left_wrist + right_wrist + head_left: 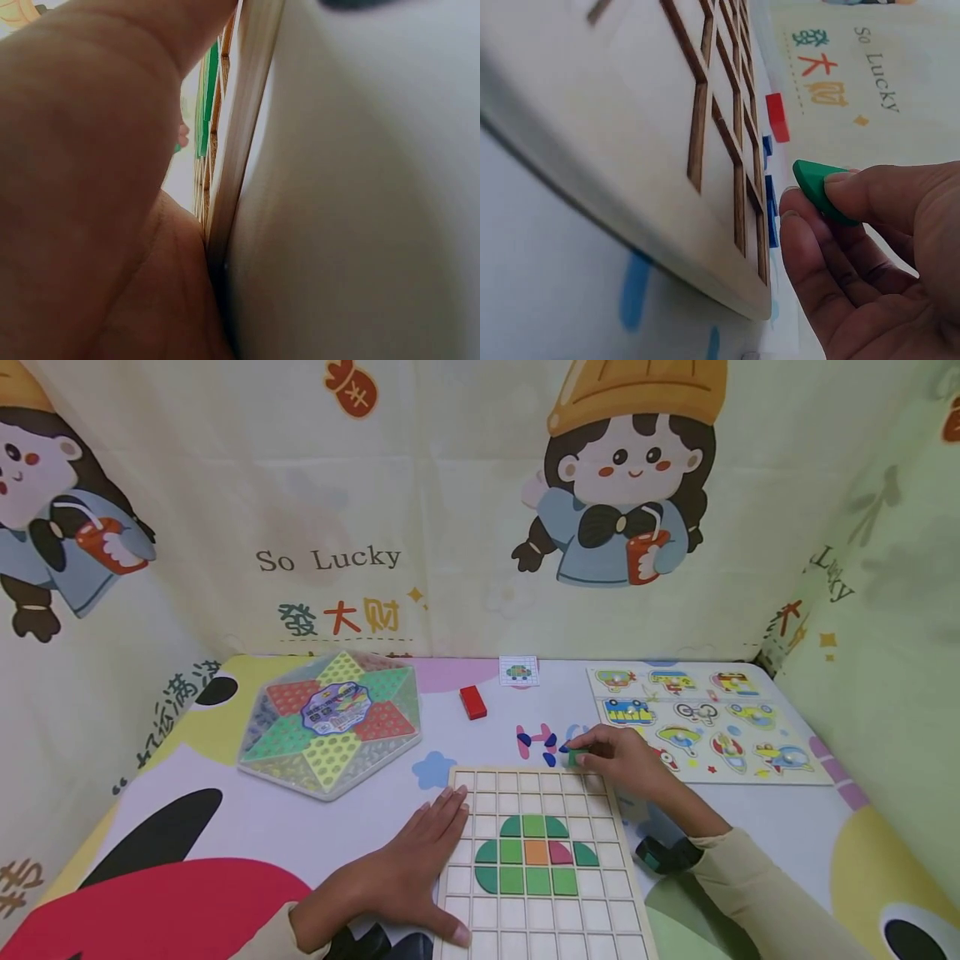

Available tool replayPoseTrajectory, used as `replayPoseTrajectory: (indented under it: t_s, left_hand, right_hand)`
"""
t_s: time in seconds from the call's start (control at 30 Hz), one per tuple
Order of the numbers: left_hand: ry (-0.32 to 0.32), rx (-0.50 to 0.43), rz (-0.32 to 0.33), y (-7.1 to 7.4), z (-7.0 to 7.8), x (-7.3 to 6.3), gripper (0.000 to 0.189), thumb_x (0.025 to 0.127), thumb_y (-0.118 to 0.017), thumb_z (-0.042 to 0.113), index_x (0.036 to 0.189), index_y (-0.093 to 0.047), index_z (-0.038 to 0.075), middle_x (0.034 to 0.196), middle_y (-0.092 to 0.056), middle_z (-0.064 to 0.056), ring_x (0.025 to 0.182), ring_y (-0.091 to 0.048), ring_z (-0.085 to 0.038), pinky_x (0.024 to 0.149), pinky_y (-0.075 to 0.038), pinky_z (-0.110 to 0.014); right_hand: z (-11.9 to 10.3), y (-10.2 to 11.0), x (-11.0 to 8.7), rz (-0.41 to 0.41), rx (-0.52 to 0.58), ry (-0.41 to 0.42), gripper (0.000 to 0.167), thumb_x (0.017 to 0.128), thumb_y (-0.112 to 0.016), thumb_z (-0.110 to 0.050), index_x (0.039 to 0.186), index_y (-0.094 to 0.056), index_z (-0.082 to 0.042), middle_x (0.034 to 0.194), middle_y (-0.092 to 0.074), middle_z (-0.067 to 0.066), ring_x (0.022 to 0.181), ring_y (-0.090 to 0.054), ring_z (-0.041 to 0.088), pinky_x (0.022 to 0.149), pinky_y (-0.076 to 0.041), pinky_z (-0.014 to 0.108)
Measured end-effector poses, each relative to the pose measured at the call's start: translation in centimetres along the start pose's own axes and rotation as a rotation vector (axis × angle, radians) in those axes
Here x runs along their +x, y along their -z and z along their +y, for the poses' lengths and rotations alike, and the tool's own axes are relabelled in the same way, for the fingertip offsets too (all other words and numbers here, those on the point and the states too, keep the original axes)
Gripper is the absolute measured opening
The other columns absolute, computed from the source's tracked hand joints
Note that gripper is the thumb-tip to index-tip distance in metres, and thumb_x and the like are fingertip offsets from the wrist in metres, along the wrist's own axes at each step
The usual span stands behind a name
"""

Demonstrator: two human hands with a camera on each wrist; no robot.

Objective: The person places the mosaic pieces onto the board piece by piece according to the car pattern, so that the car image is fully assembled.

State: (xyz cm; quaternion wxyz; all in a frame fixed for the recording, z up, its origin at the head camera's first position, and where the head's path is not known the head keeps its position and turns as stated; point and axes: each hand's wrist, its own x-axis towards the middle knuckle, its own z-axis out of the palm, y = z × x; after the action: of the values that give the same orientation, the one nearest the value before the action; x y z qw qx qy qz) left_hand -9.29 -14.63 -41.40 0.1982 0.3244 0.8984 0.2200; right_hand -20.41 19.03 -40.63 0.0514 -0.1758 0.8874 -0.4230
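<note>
A wooden grid board lies at the front of the table. On it sits a pattern of green squares and rounded green pieces, with an orange square and a crimson rounded piece. My left hand rests along the board's left edge, fingers extended and thumb spread; the left wrist view shows mostly skin beside the board's side. Beyond the board's far right corner, my right hand pinches a green round-edged piece between thumb and fingers. Small blue and pink pieces lie just left of that hand.
A hexagonal box with coloured triangles stands at the back left. Near the back are a red block and a small pattern card. A vehicle picture board lies at the right, partly behind my right hand.
</note>
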Motion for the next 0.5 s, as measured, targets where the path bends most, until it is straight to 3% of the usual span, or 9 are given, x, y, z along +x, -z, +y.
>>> replayPoseTrajectory:
  t_s: [0.5]
  left_hand:
    - [-0.004,-0.006,-0.005,0.1,0.0,0.0,0.126,0.07,-0.066,0.076,0.156,-0.008,0.004,0.163,0.008,-0.006,0.146,0.012,-0.023,0.115,-0.003,-0.054]
  right_hand:
    - [-1.3,0.2,-2.6,-0.078,0.061,0.031,0.016,0.087,-0.07,-0.002,0.103,-0.072,-0.004,0.098,-0.068,0.002,0.08,-0.061,0.019,0.072,-0.052,0.023]
